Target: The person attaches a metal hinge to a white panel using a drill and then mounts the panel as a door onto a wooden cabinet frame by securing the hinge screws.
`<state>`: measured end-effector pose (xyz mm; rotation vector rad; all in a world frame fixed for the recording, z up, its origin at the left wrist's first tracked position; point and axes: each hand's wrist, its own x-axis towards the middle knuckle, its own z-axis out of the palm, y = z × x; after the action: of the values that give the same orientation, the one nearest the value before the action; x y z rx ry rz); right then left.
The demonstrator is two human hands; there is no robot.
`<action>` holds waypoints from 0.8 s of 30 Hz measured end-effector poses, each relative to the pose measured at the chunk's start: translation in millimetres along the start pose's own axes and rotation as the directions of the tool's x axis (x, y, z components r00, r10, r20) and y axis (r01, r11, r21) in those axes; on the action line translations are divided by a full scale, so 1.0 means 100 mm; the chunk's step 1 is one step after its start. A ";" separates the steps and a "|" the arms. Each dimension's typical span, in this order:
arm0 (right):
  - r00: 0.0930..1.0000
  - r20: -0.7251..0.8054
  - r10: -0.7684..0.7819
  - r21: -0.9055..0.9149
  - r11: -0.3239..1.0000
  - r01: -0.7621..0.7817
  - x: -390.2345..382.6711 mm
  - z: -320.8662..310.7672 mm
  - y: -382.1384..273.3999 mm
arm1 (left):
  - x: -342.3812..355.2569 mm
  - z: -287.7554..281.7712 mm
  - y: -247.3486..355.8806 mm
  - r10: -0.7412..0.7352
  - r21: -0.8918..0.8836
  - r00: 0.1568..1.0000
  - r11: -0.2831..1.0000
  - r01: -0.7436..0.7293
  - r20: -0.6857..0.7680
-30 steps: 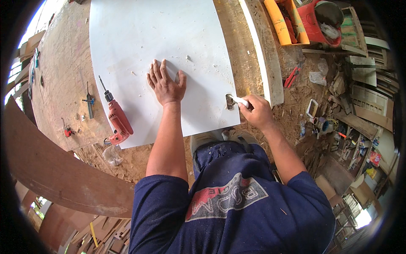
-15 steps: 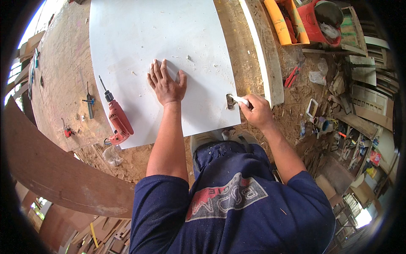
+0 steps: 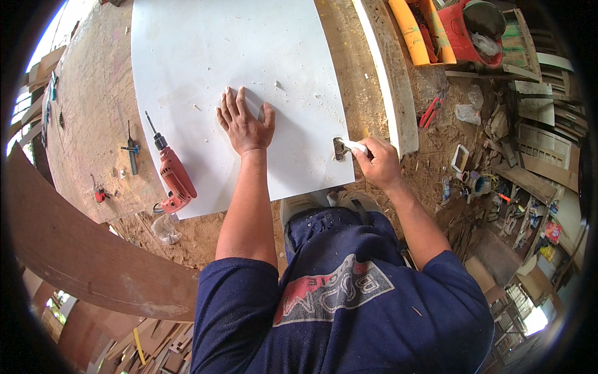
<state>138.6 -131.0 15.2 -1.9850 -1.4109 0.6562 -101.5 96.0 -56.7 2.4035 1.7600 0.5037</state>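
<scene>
In the head view, the left hand [image 3: 246,129] lies flat, fingers wide, on the white board [image 3: 230,50] on the desk [image 3: 93,131], with a drill [image 3: 176,176] along the board's left edge, while the right hand [image 3: 380,163] clasps a white handle [image 3: 354,145] at a dark fitting [image 3: 339,149] near its right edge.

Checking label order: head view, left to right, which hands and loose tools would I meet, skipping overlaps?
Small red tool, blue-grey tool, drill, left hand, right hand, red-handled tool.
</scene>
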 end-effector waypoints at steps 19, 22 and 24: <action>0.982 -0.036 0.183 0.158 0.972 -0.175 0.05 -0.10 0.11 | 0.00 -0.02 0.02 -0.010 0.001 1.000 1.000 0.010 -0.005; 0.938 -0.020 0.345 0.262 0.908 -0.328 0.13 -0.19 0.25 | 0.01 -0.02 0.02 -0.002 -0.007 1.000 1.000 0.002 -0.010; 0.904 -0.116 0.412 0.517 0.802 -0.300 0.23 -0.11 0.44 | 0.01 -0.01 0.03 -0.004 -0.015 1.000 1.000 0.004 -0.008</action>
<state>182.2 -121.8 -10.5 -1.8422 -0.6418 0.8296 -98.8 95.7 -54.6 2.3908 1.7577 0.5252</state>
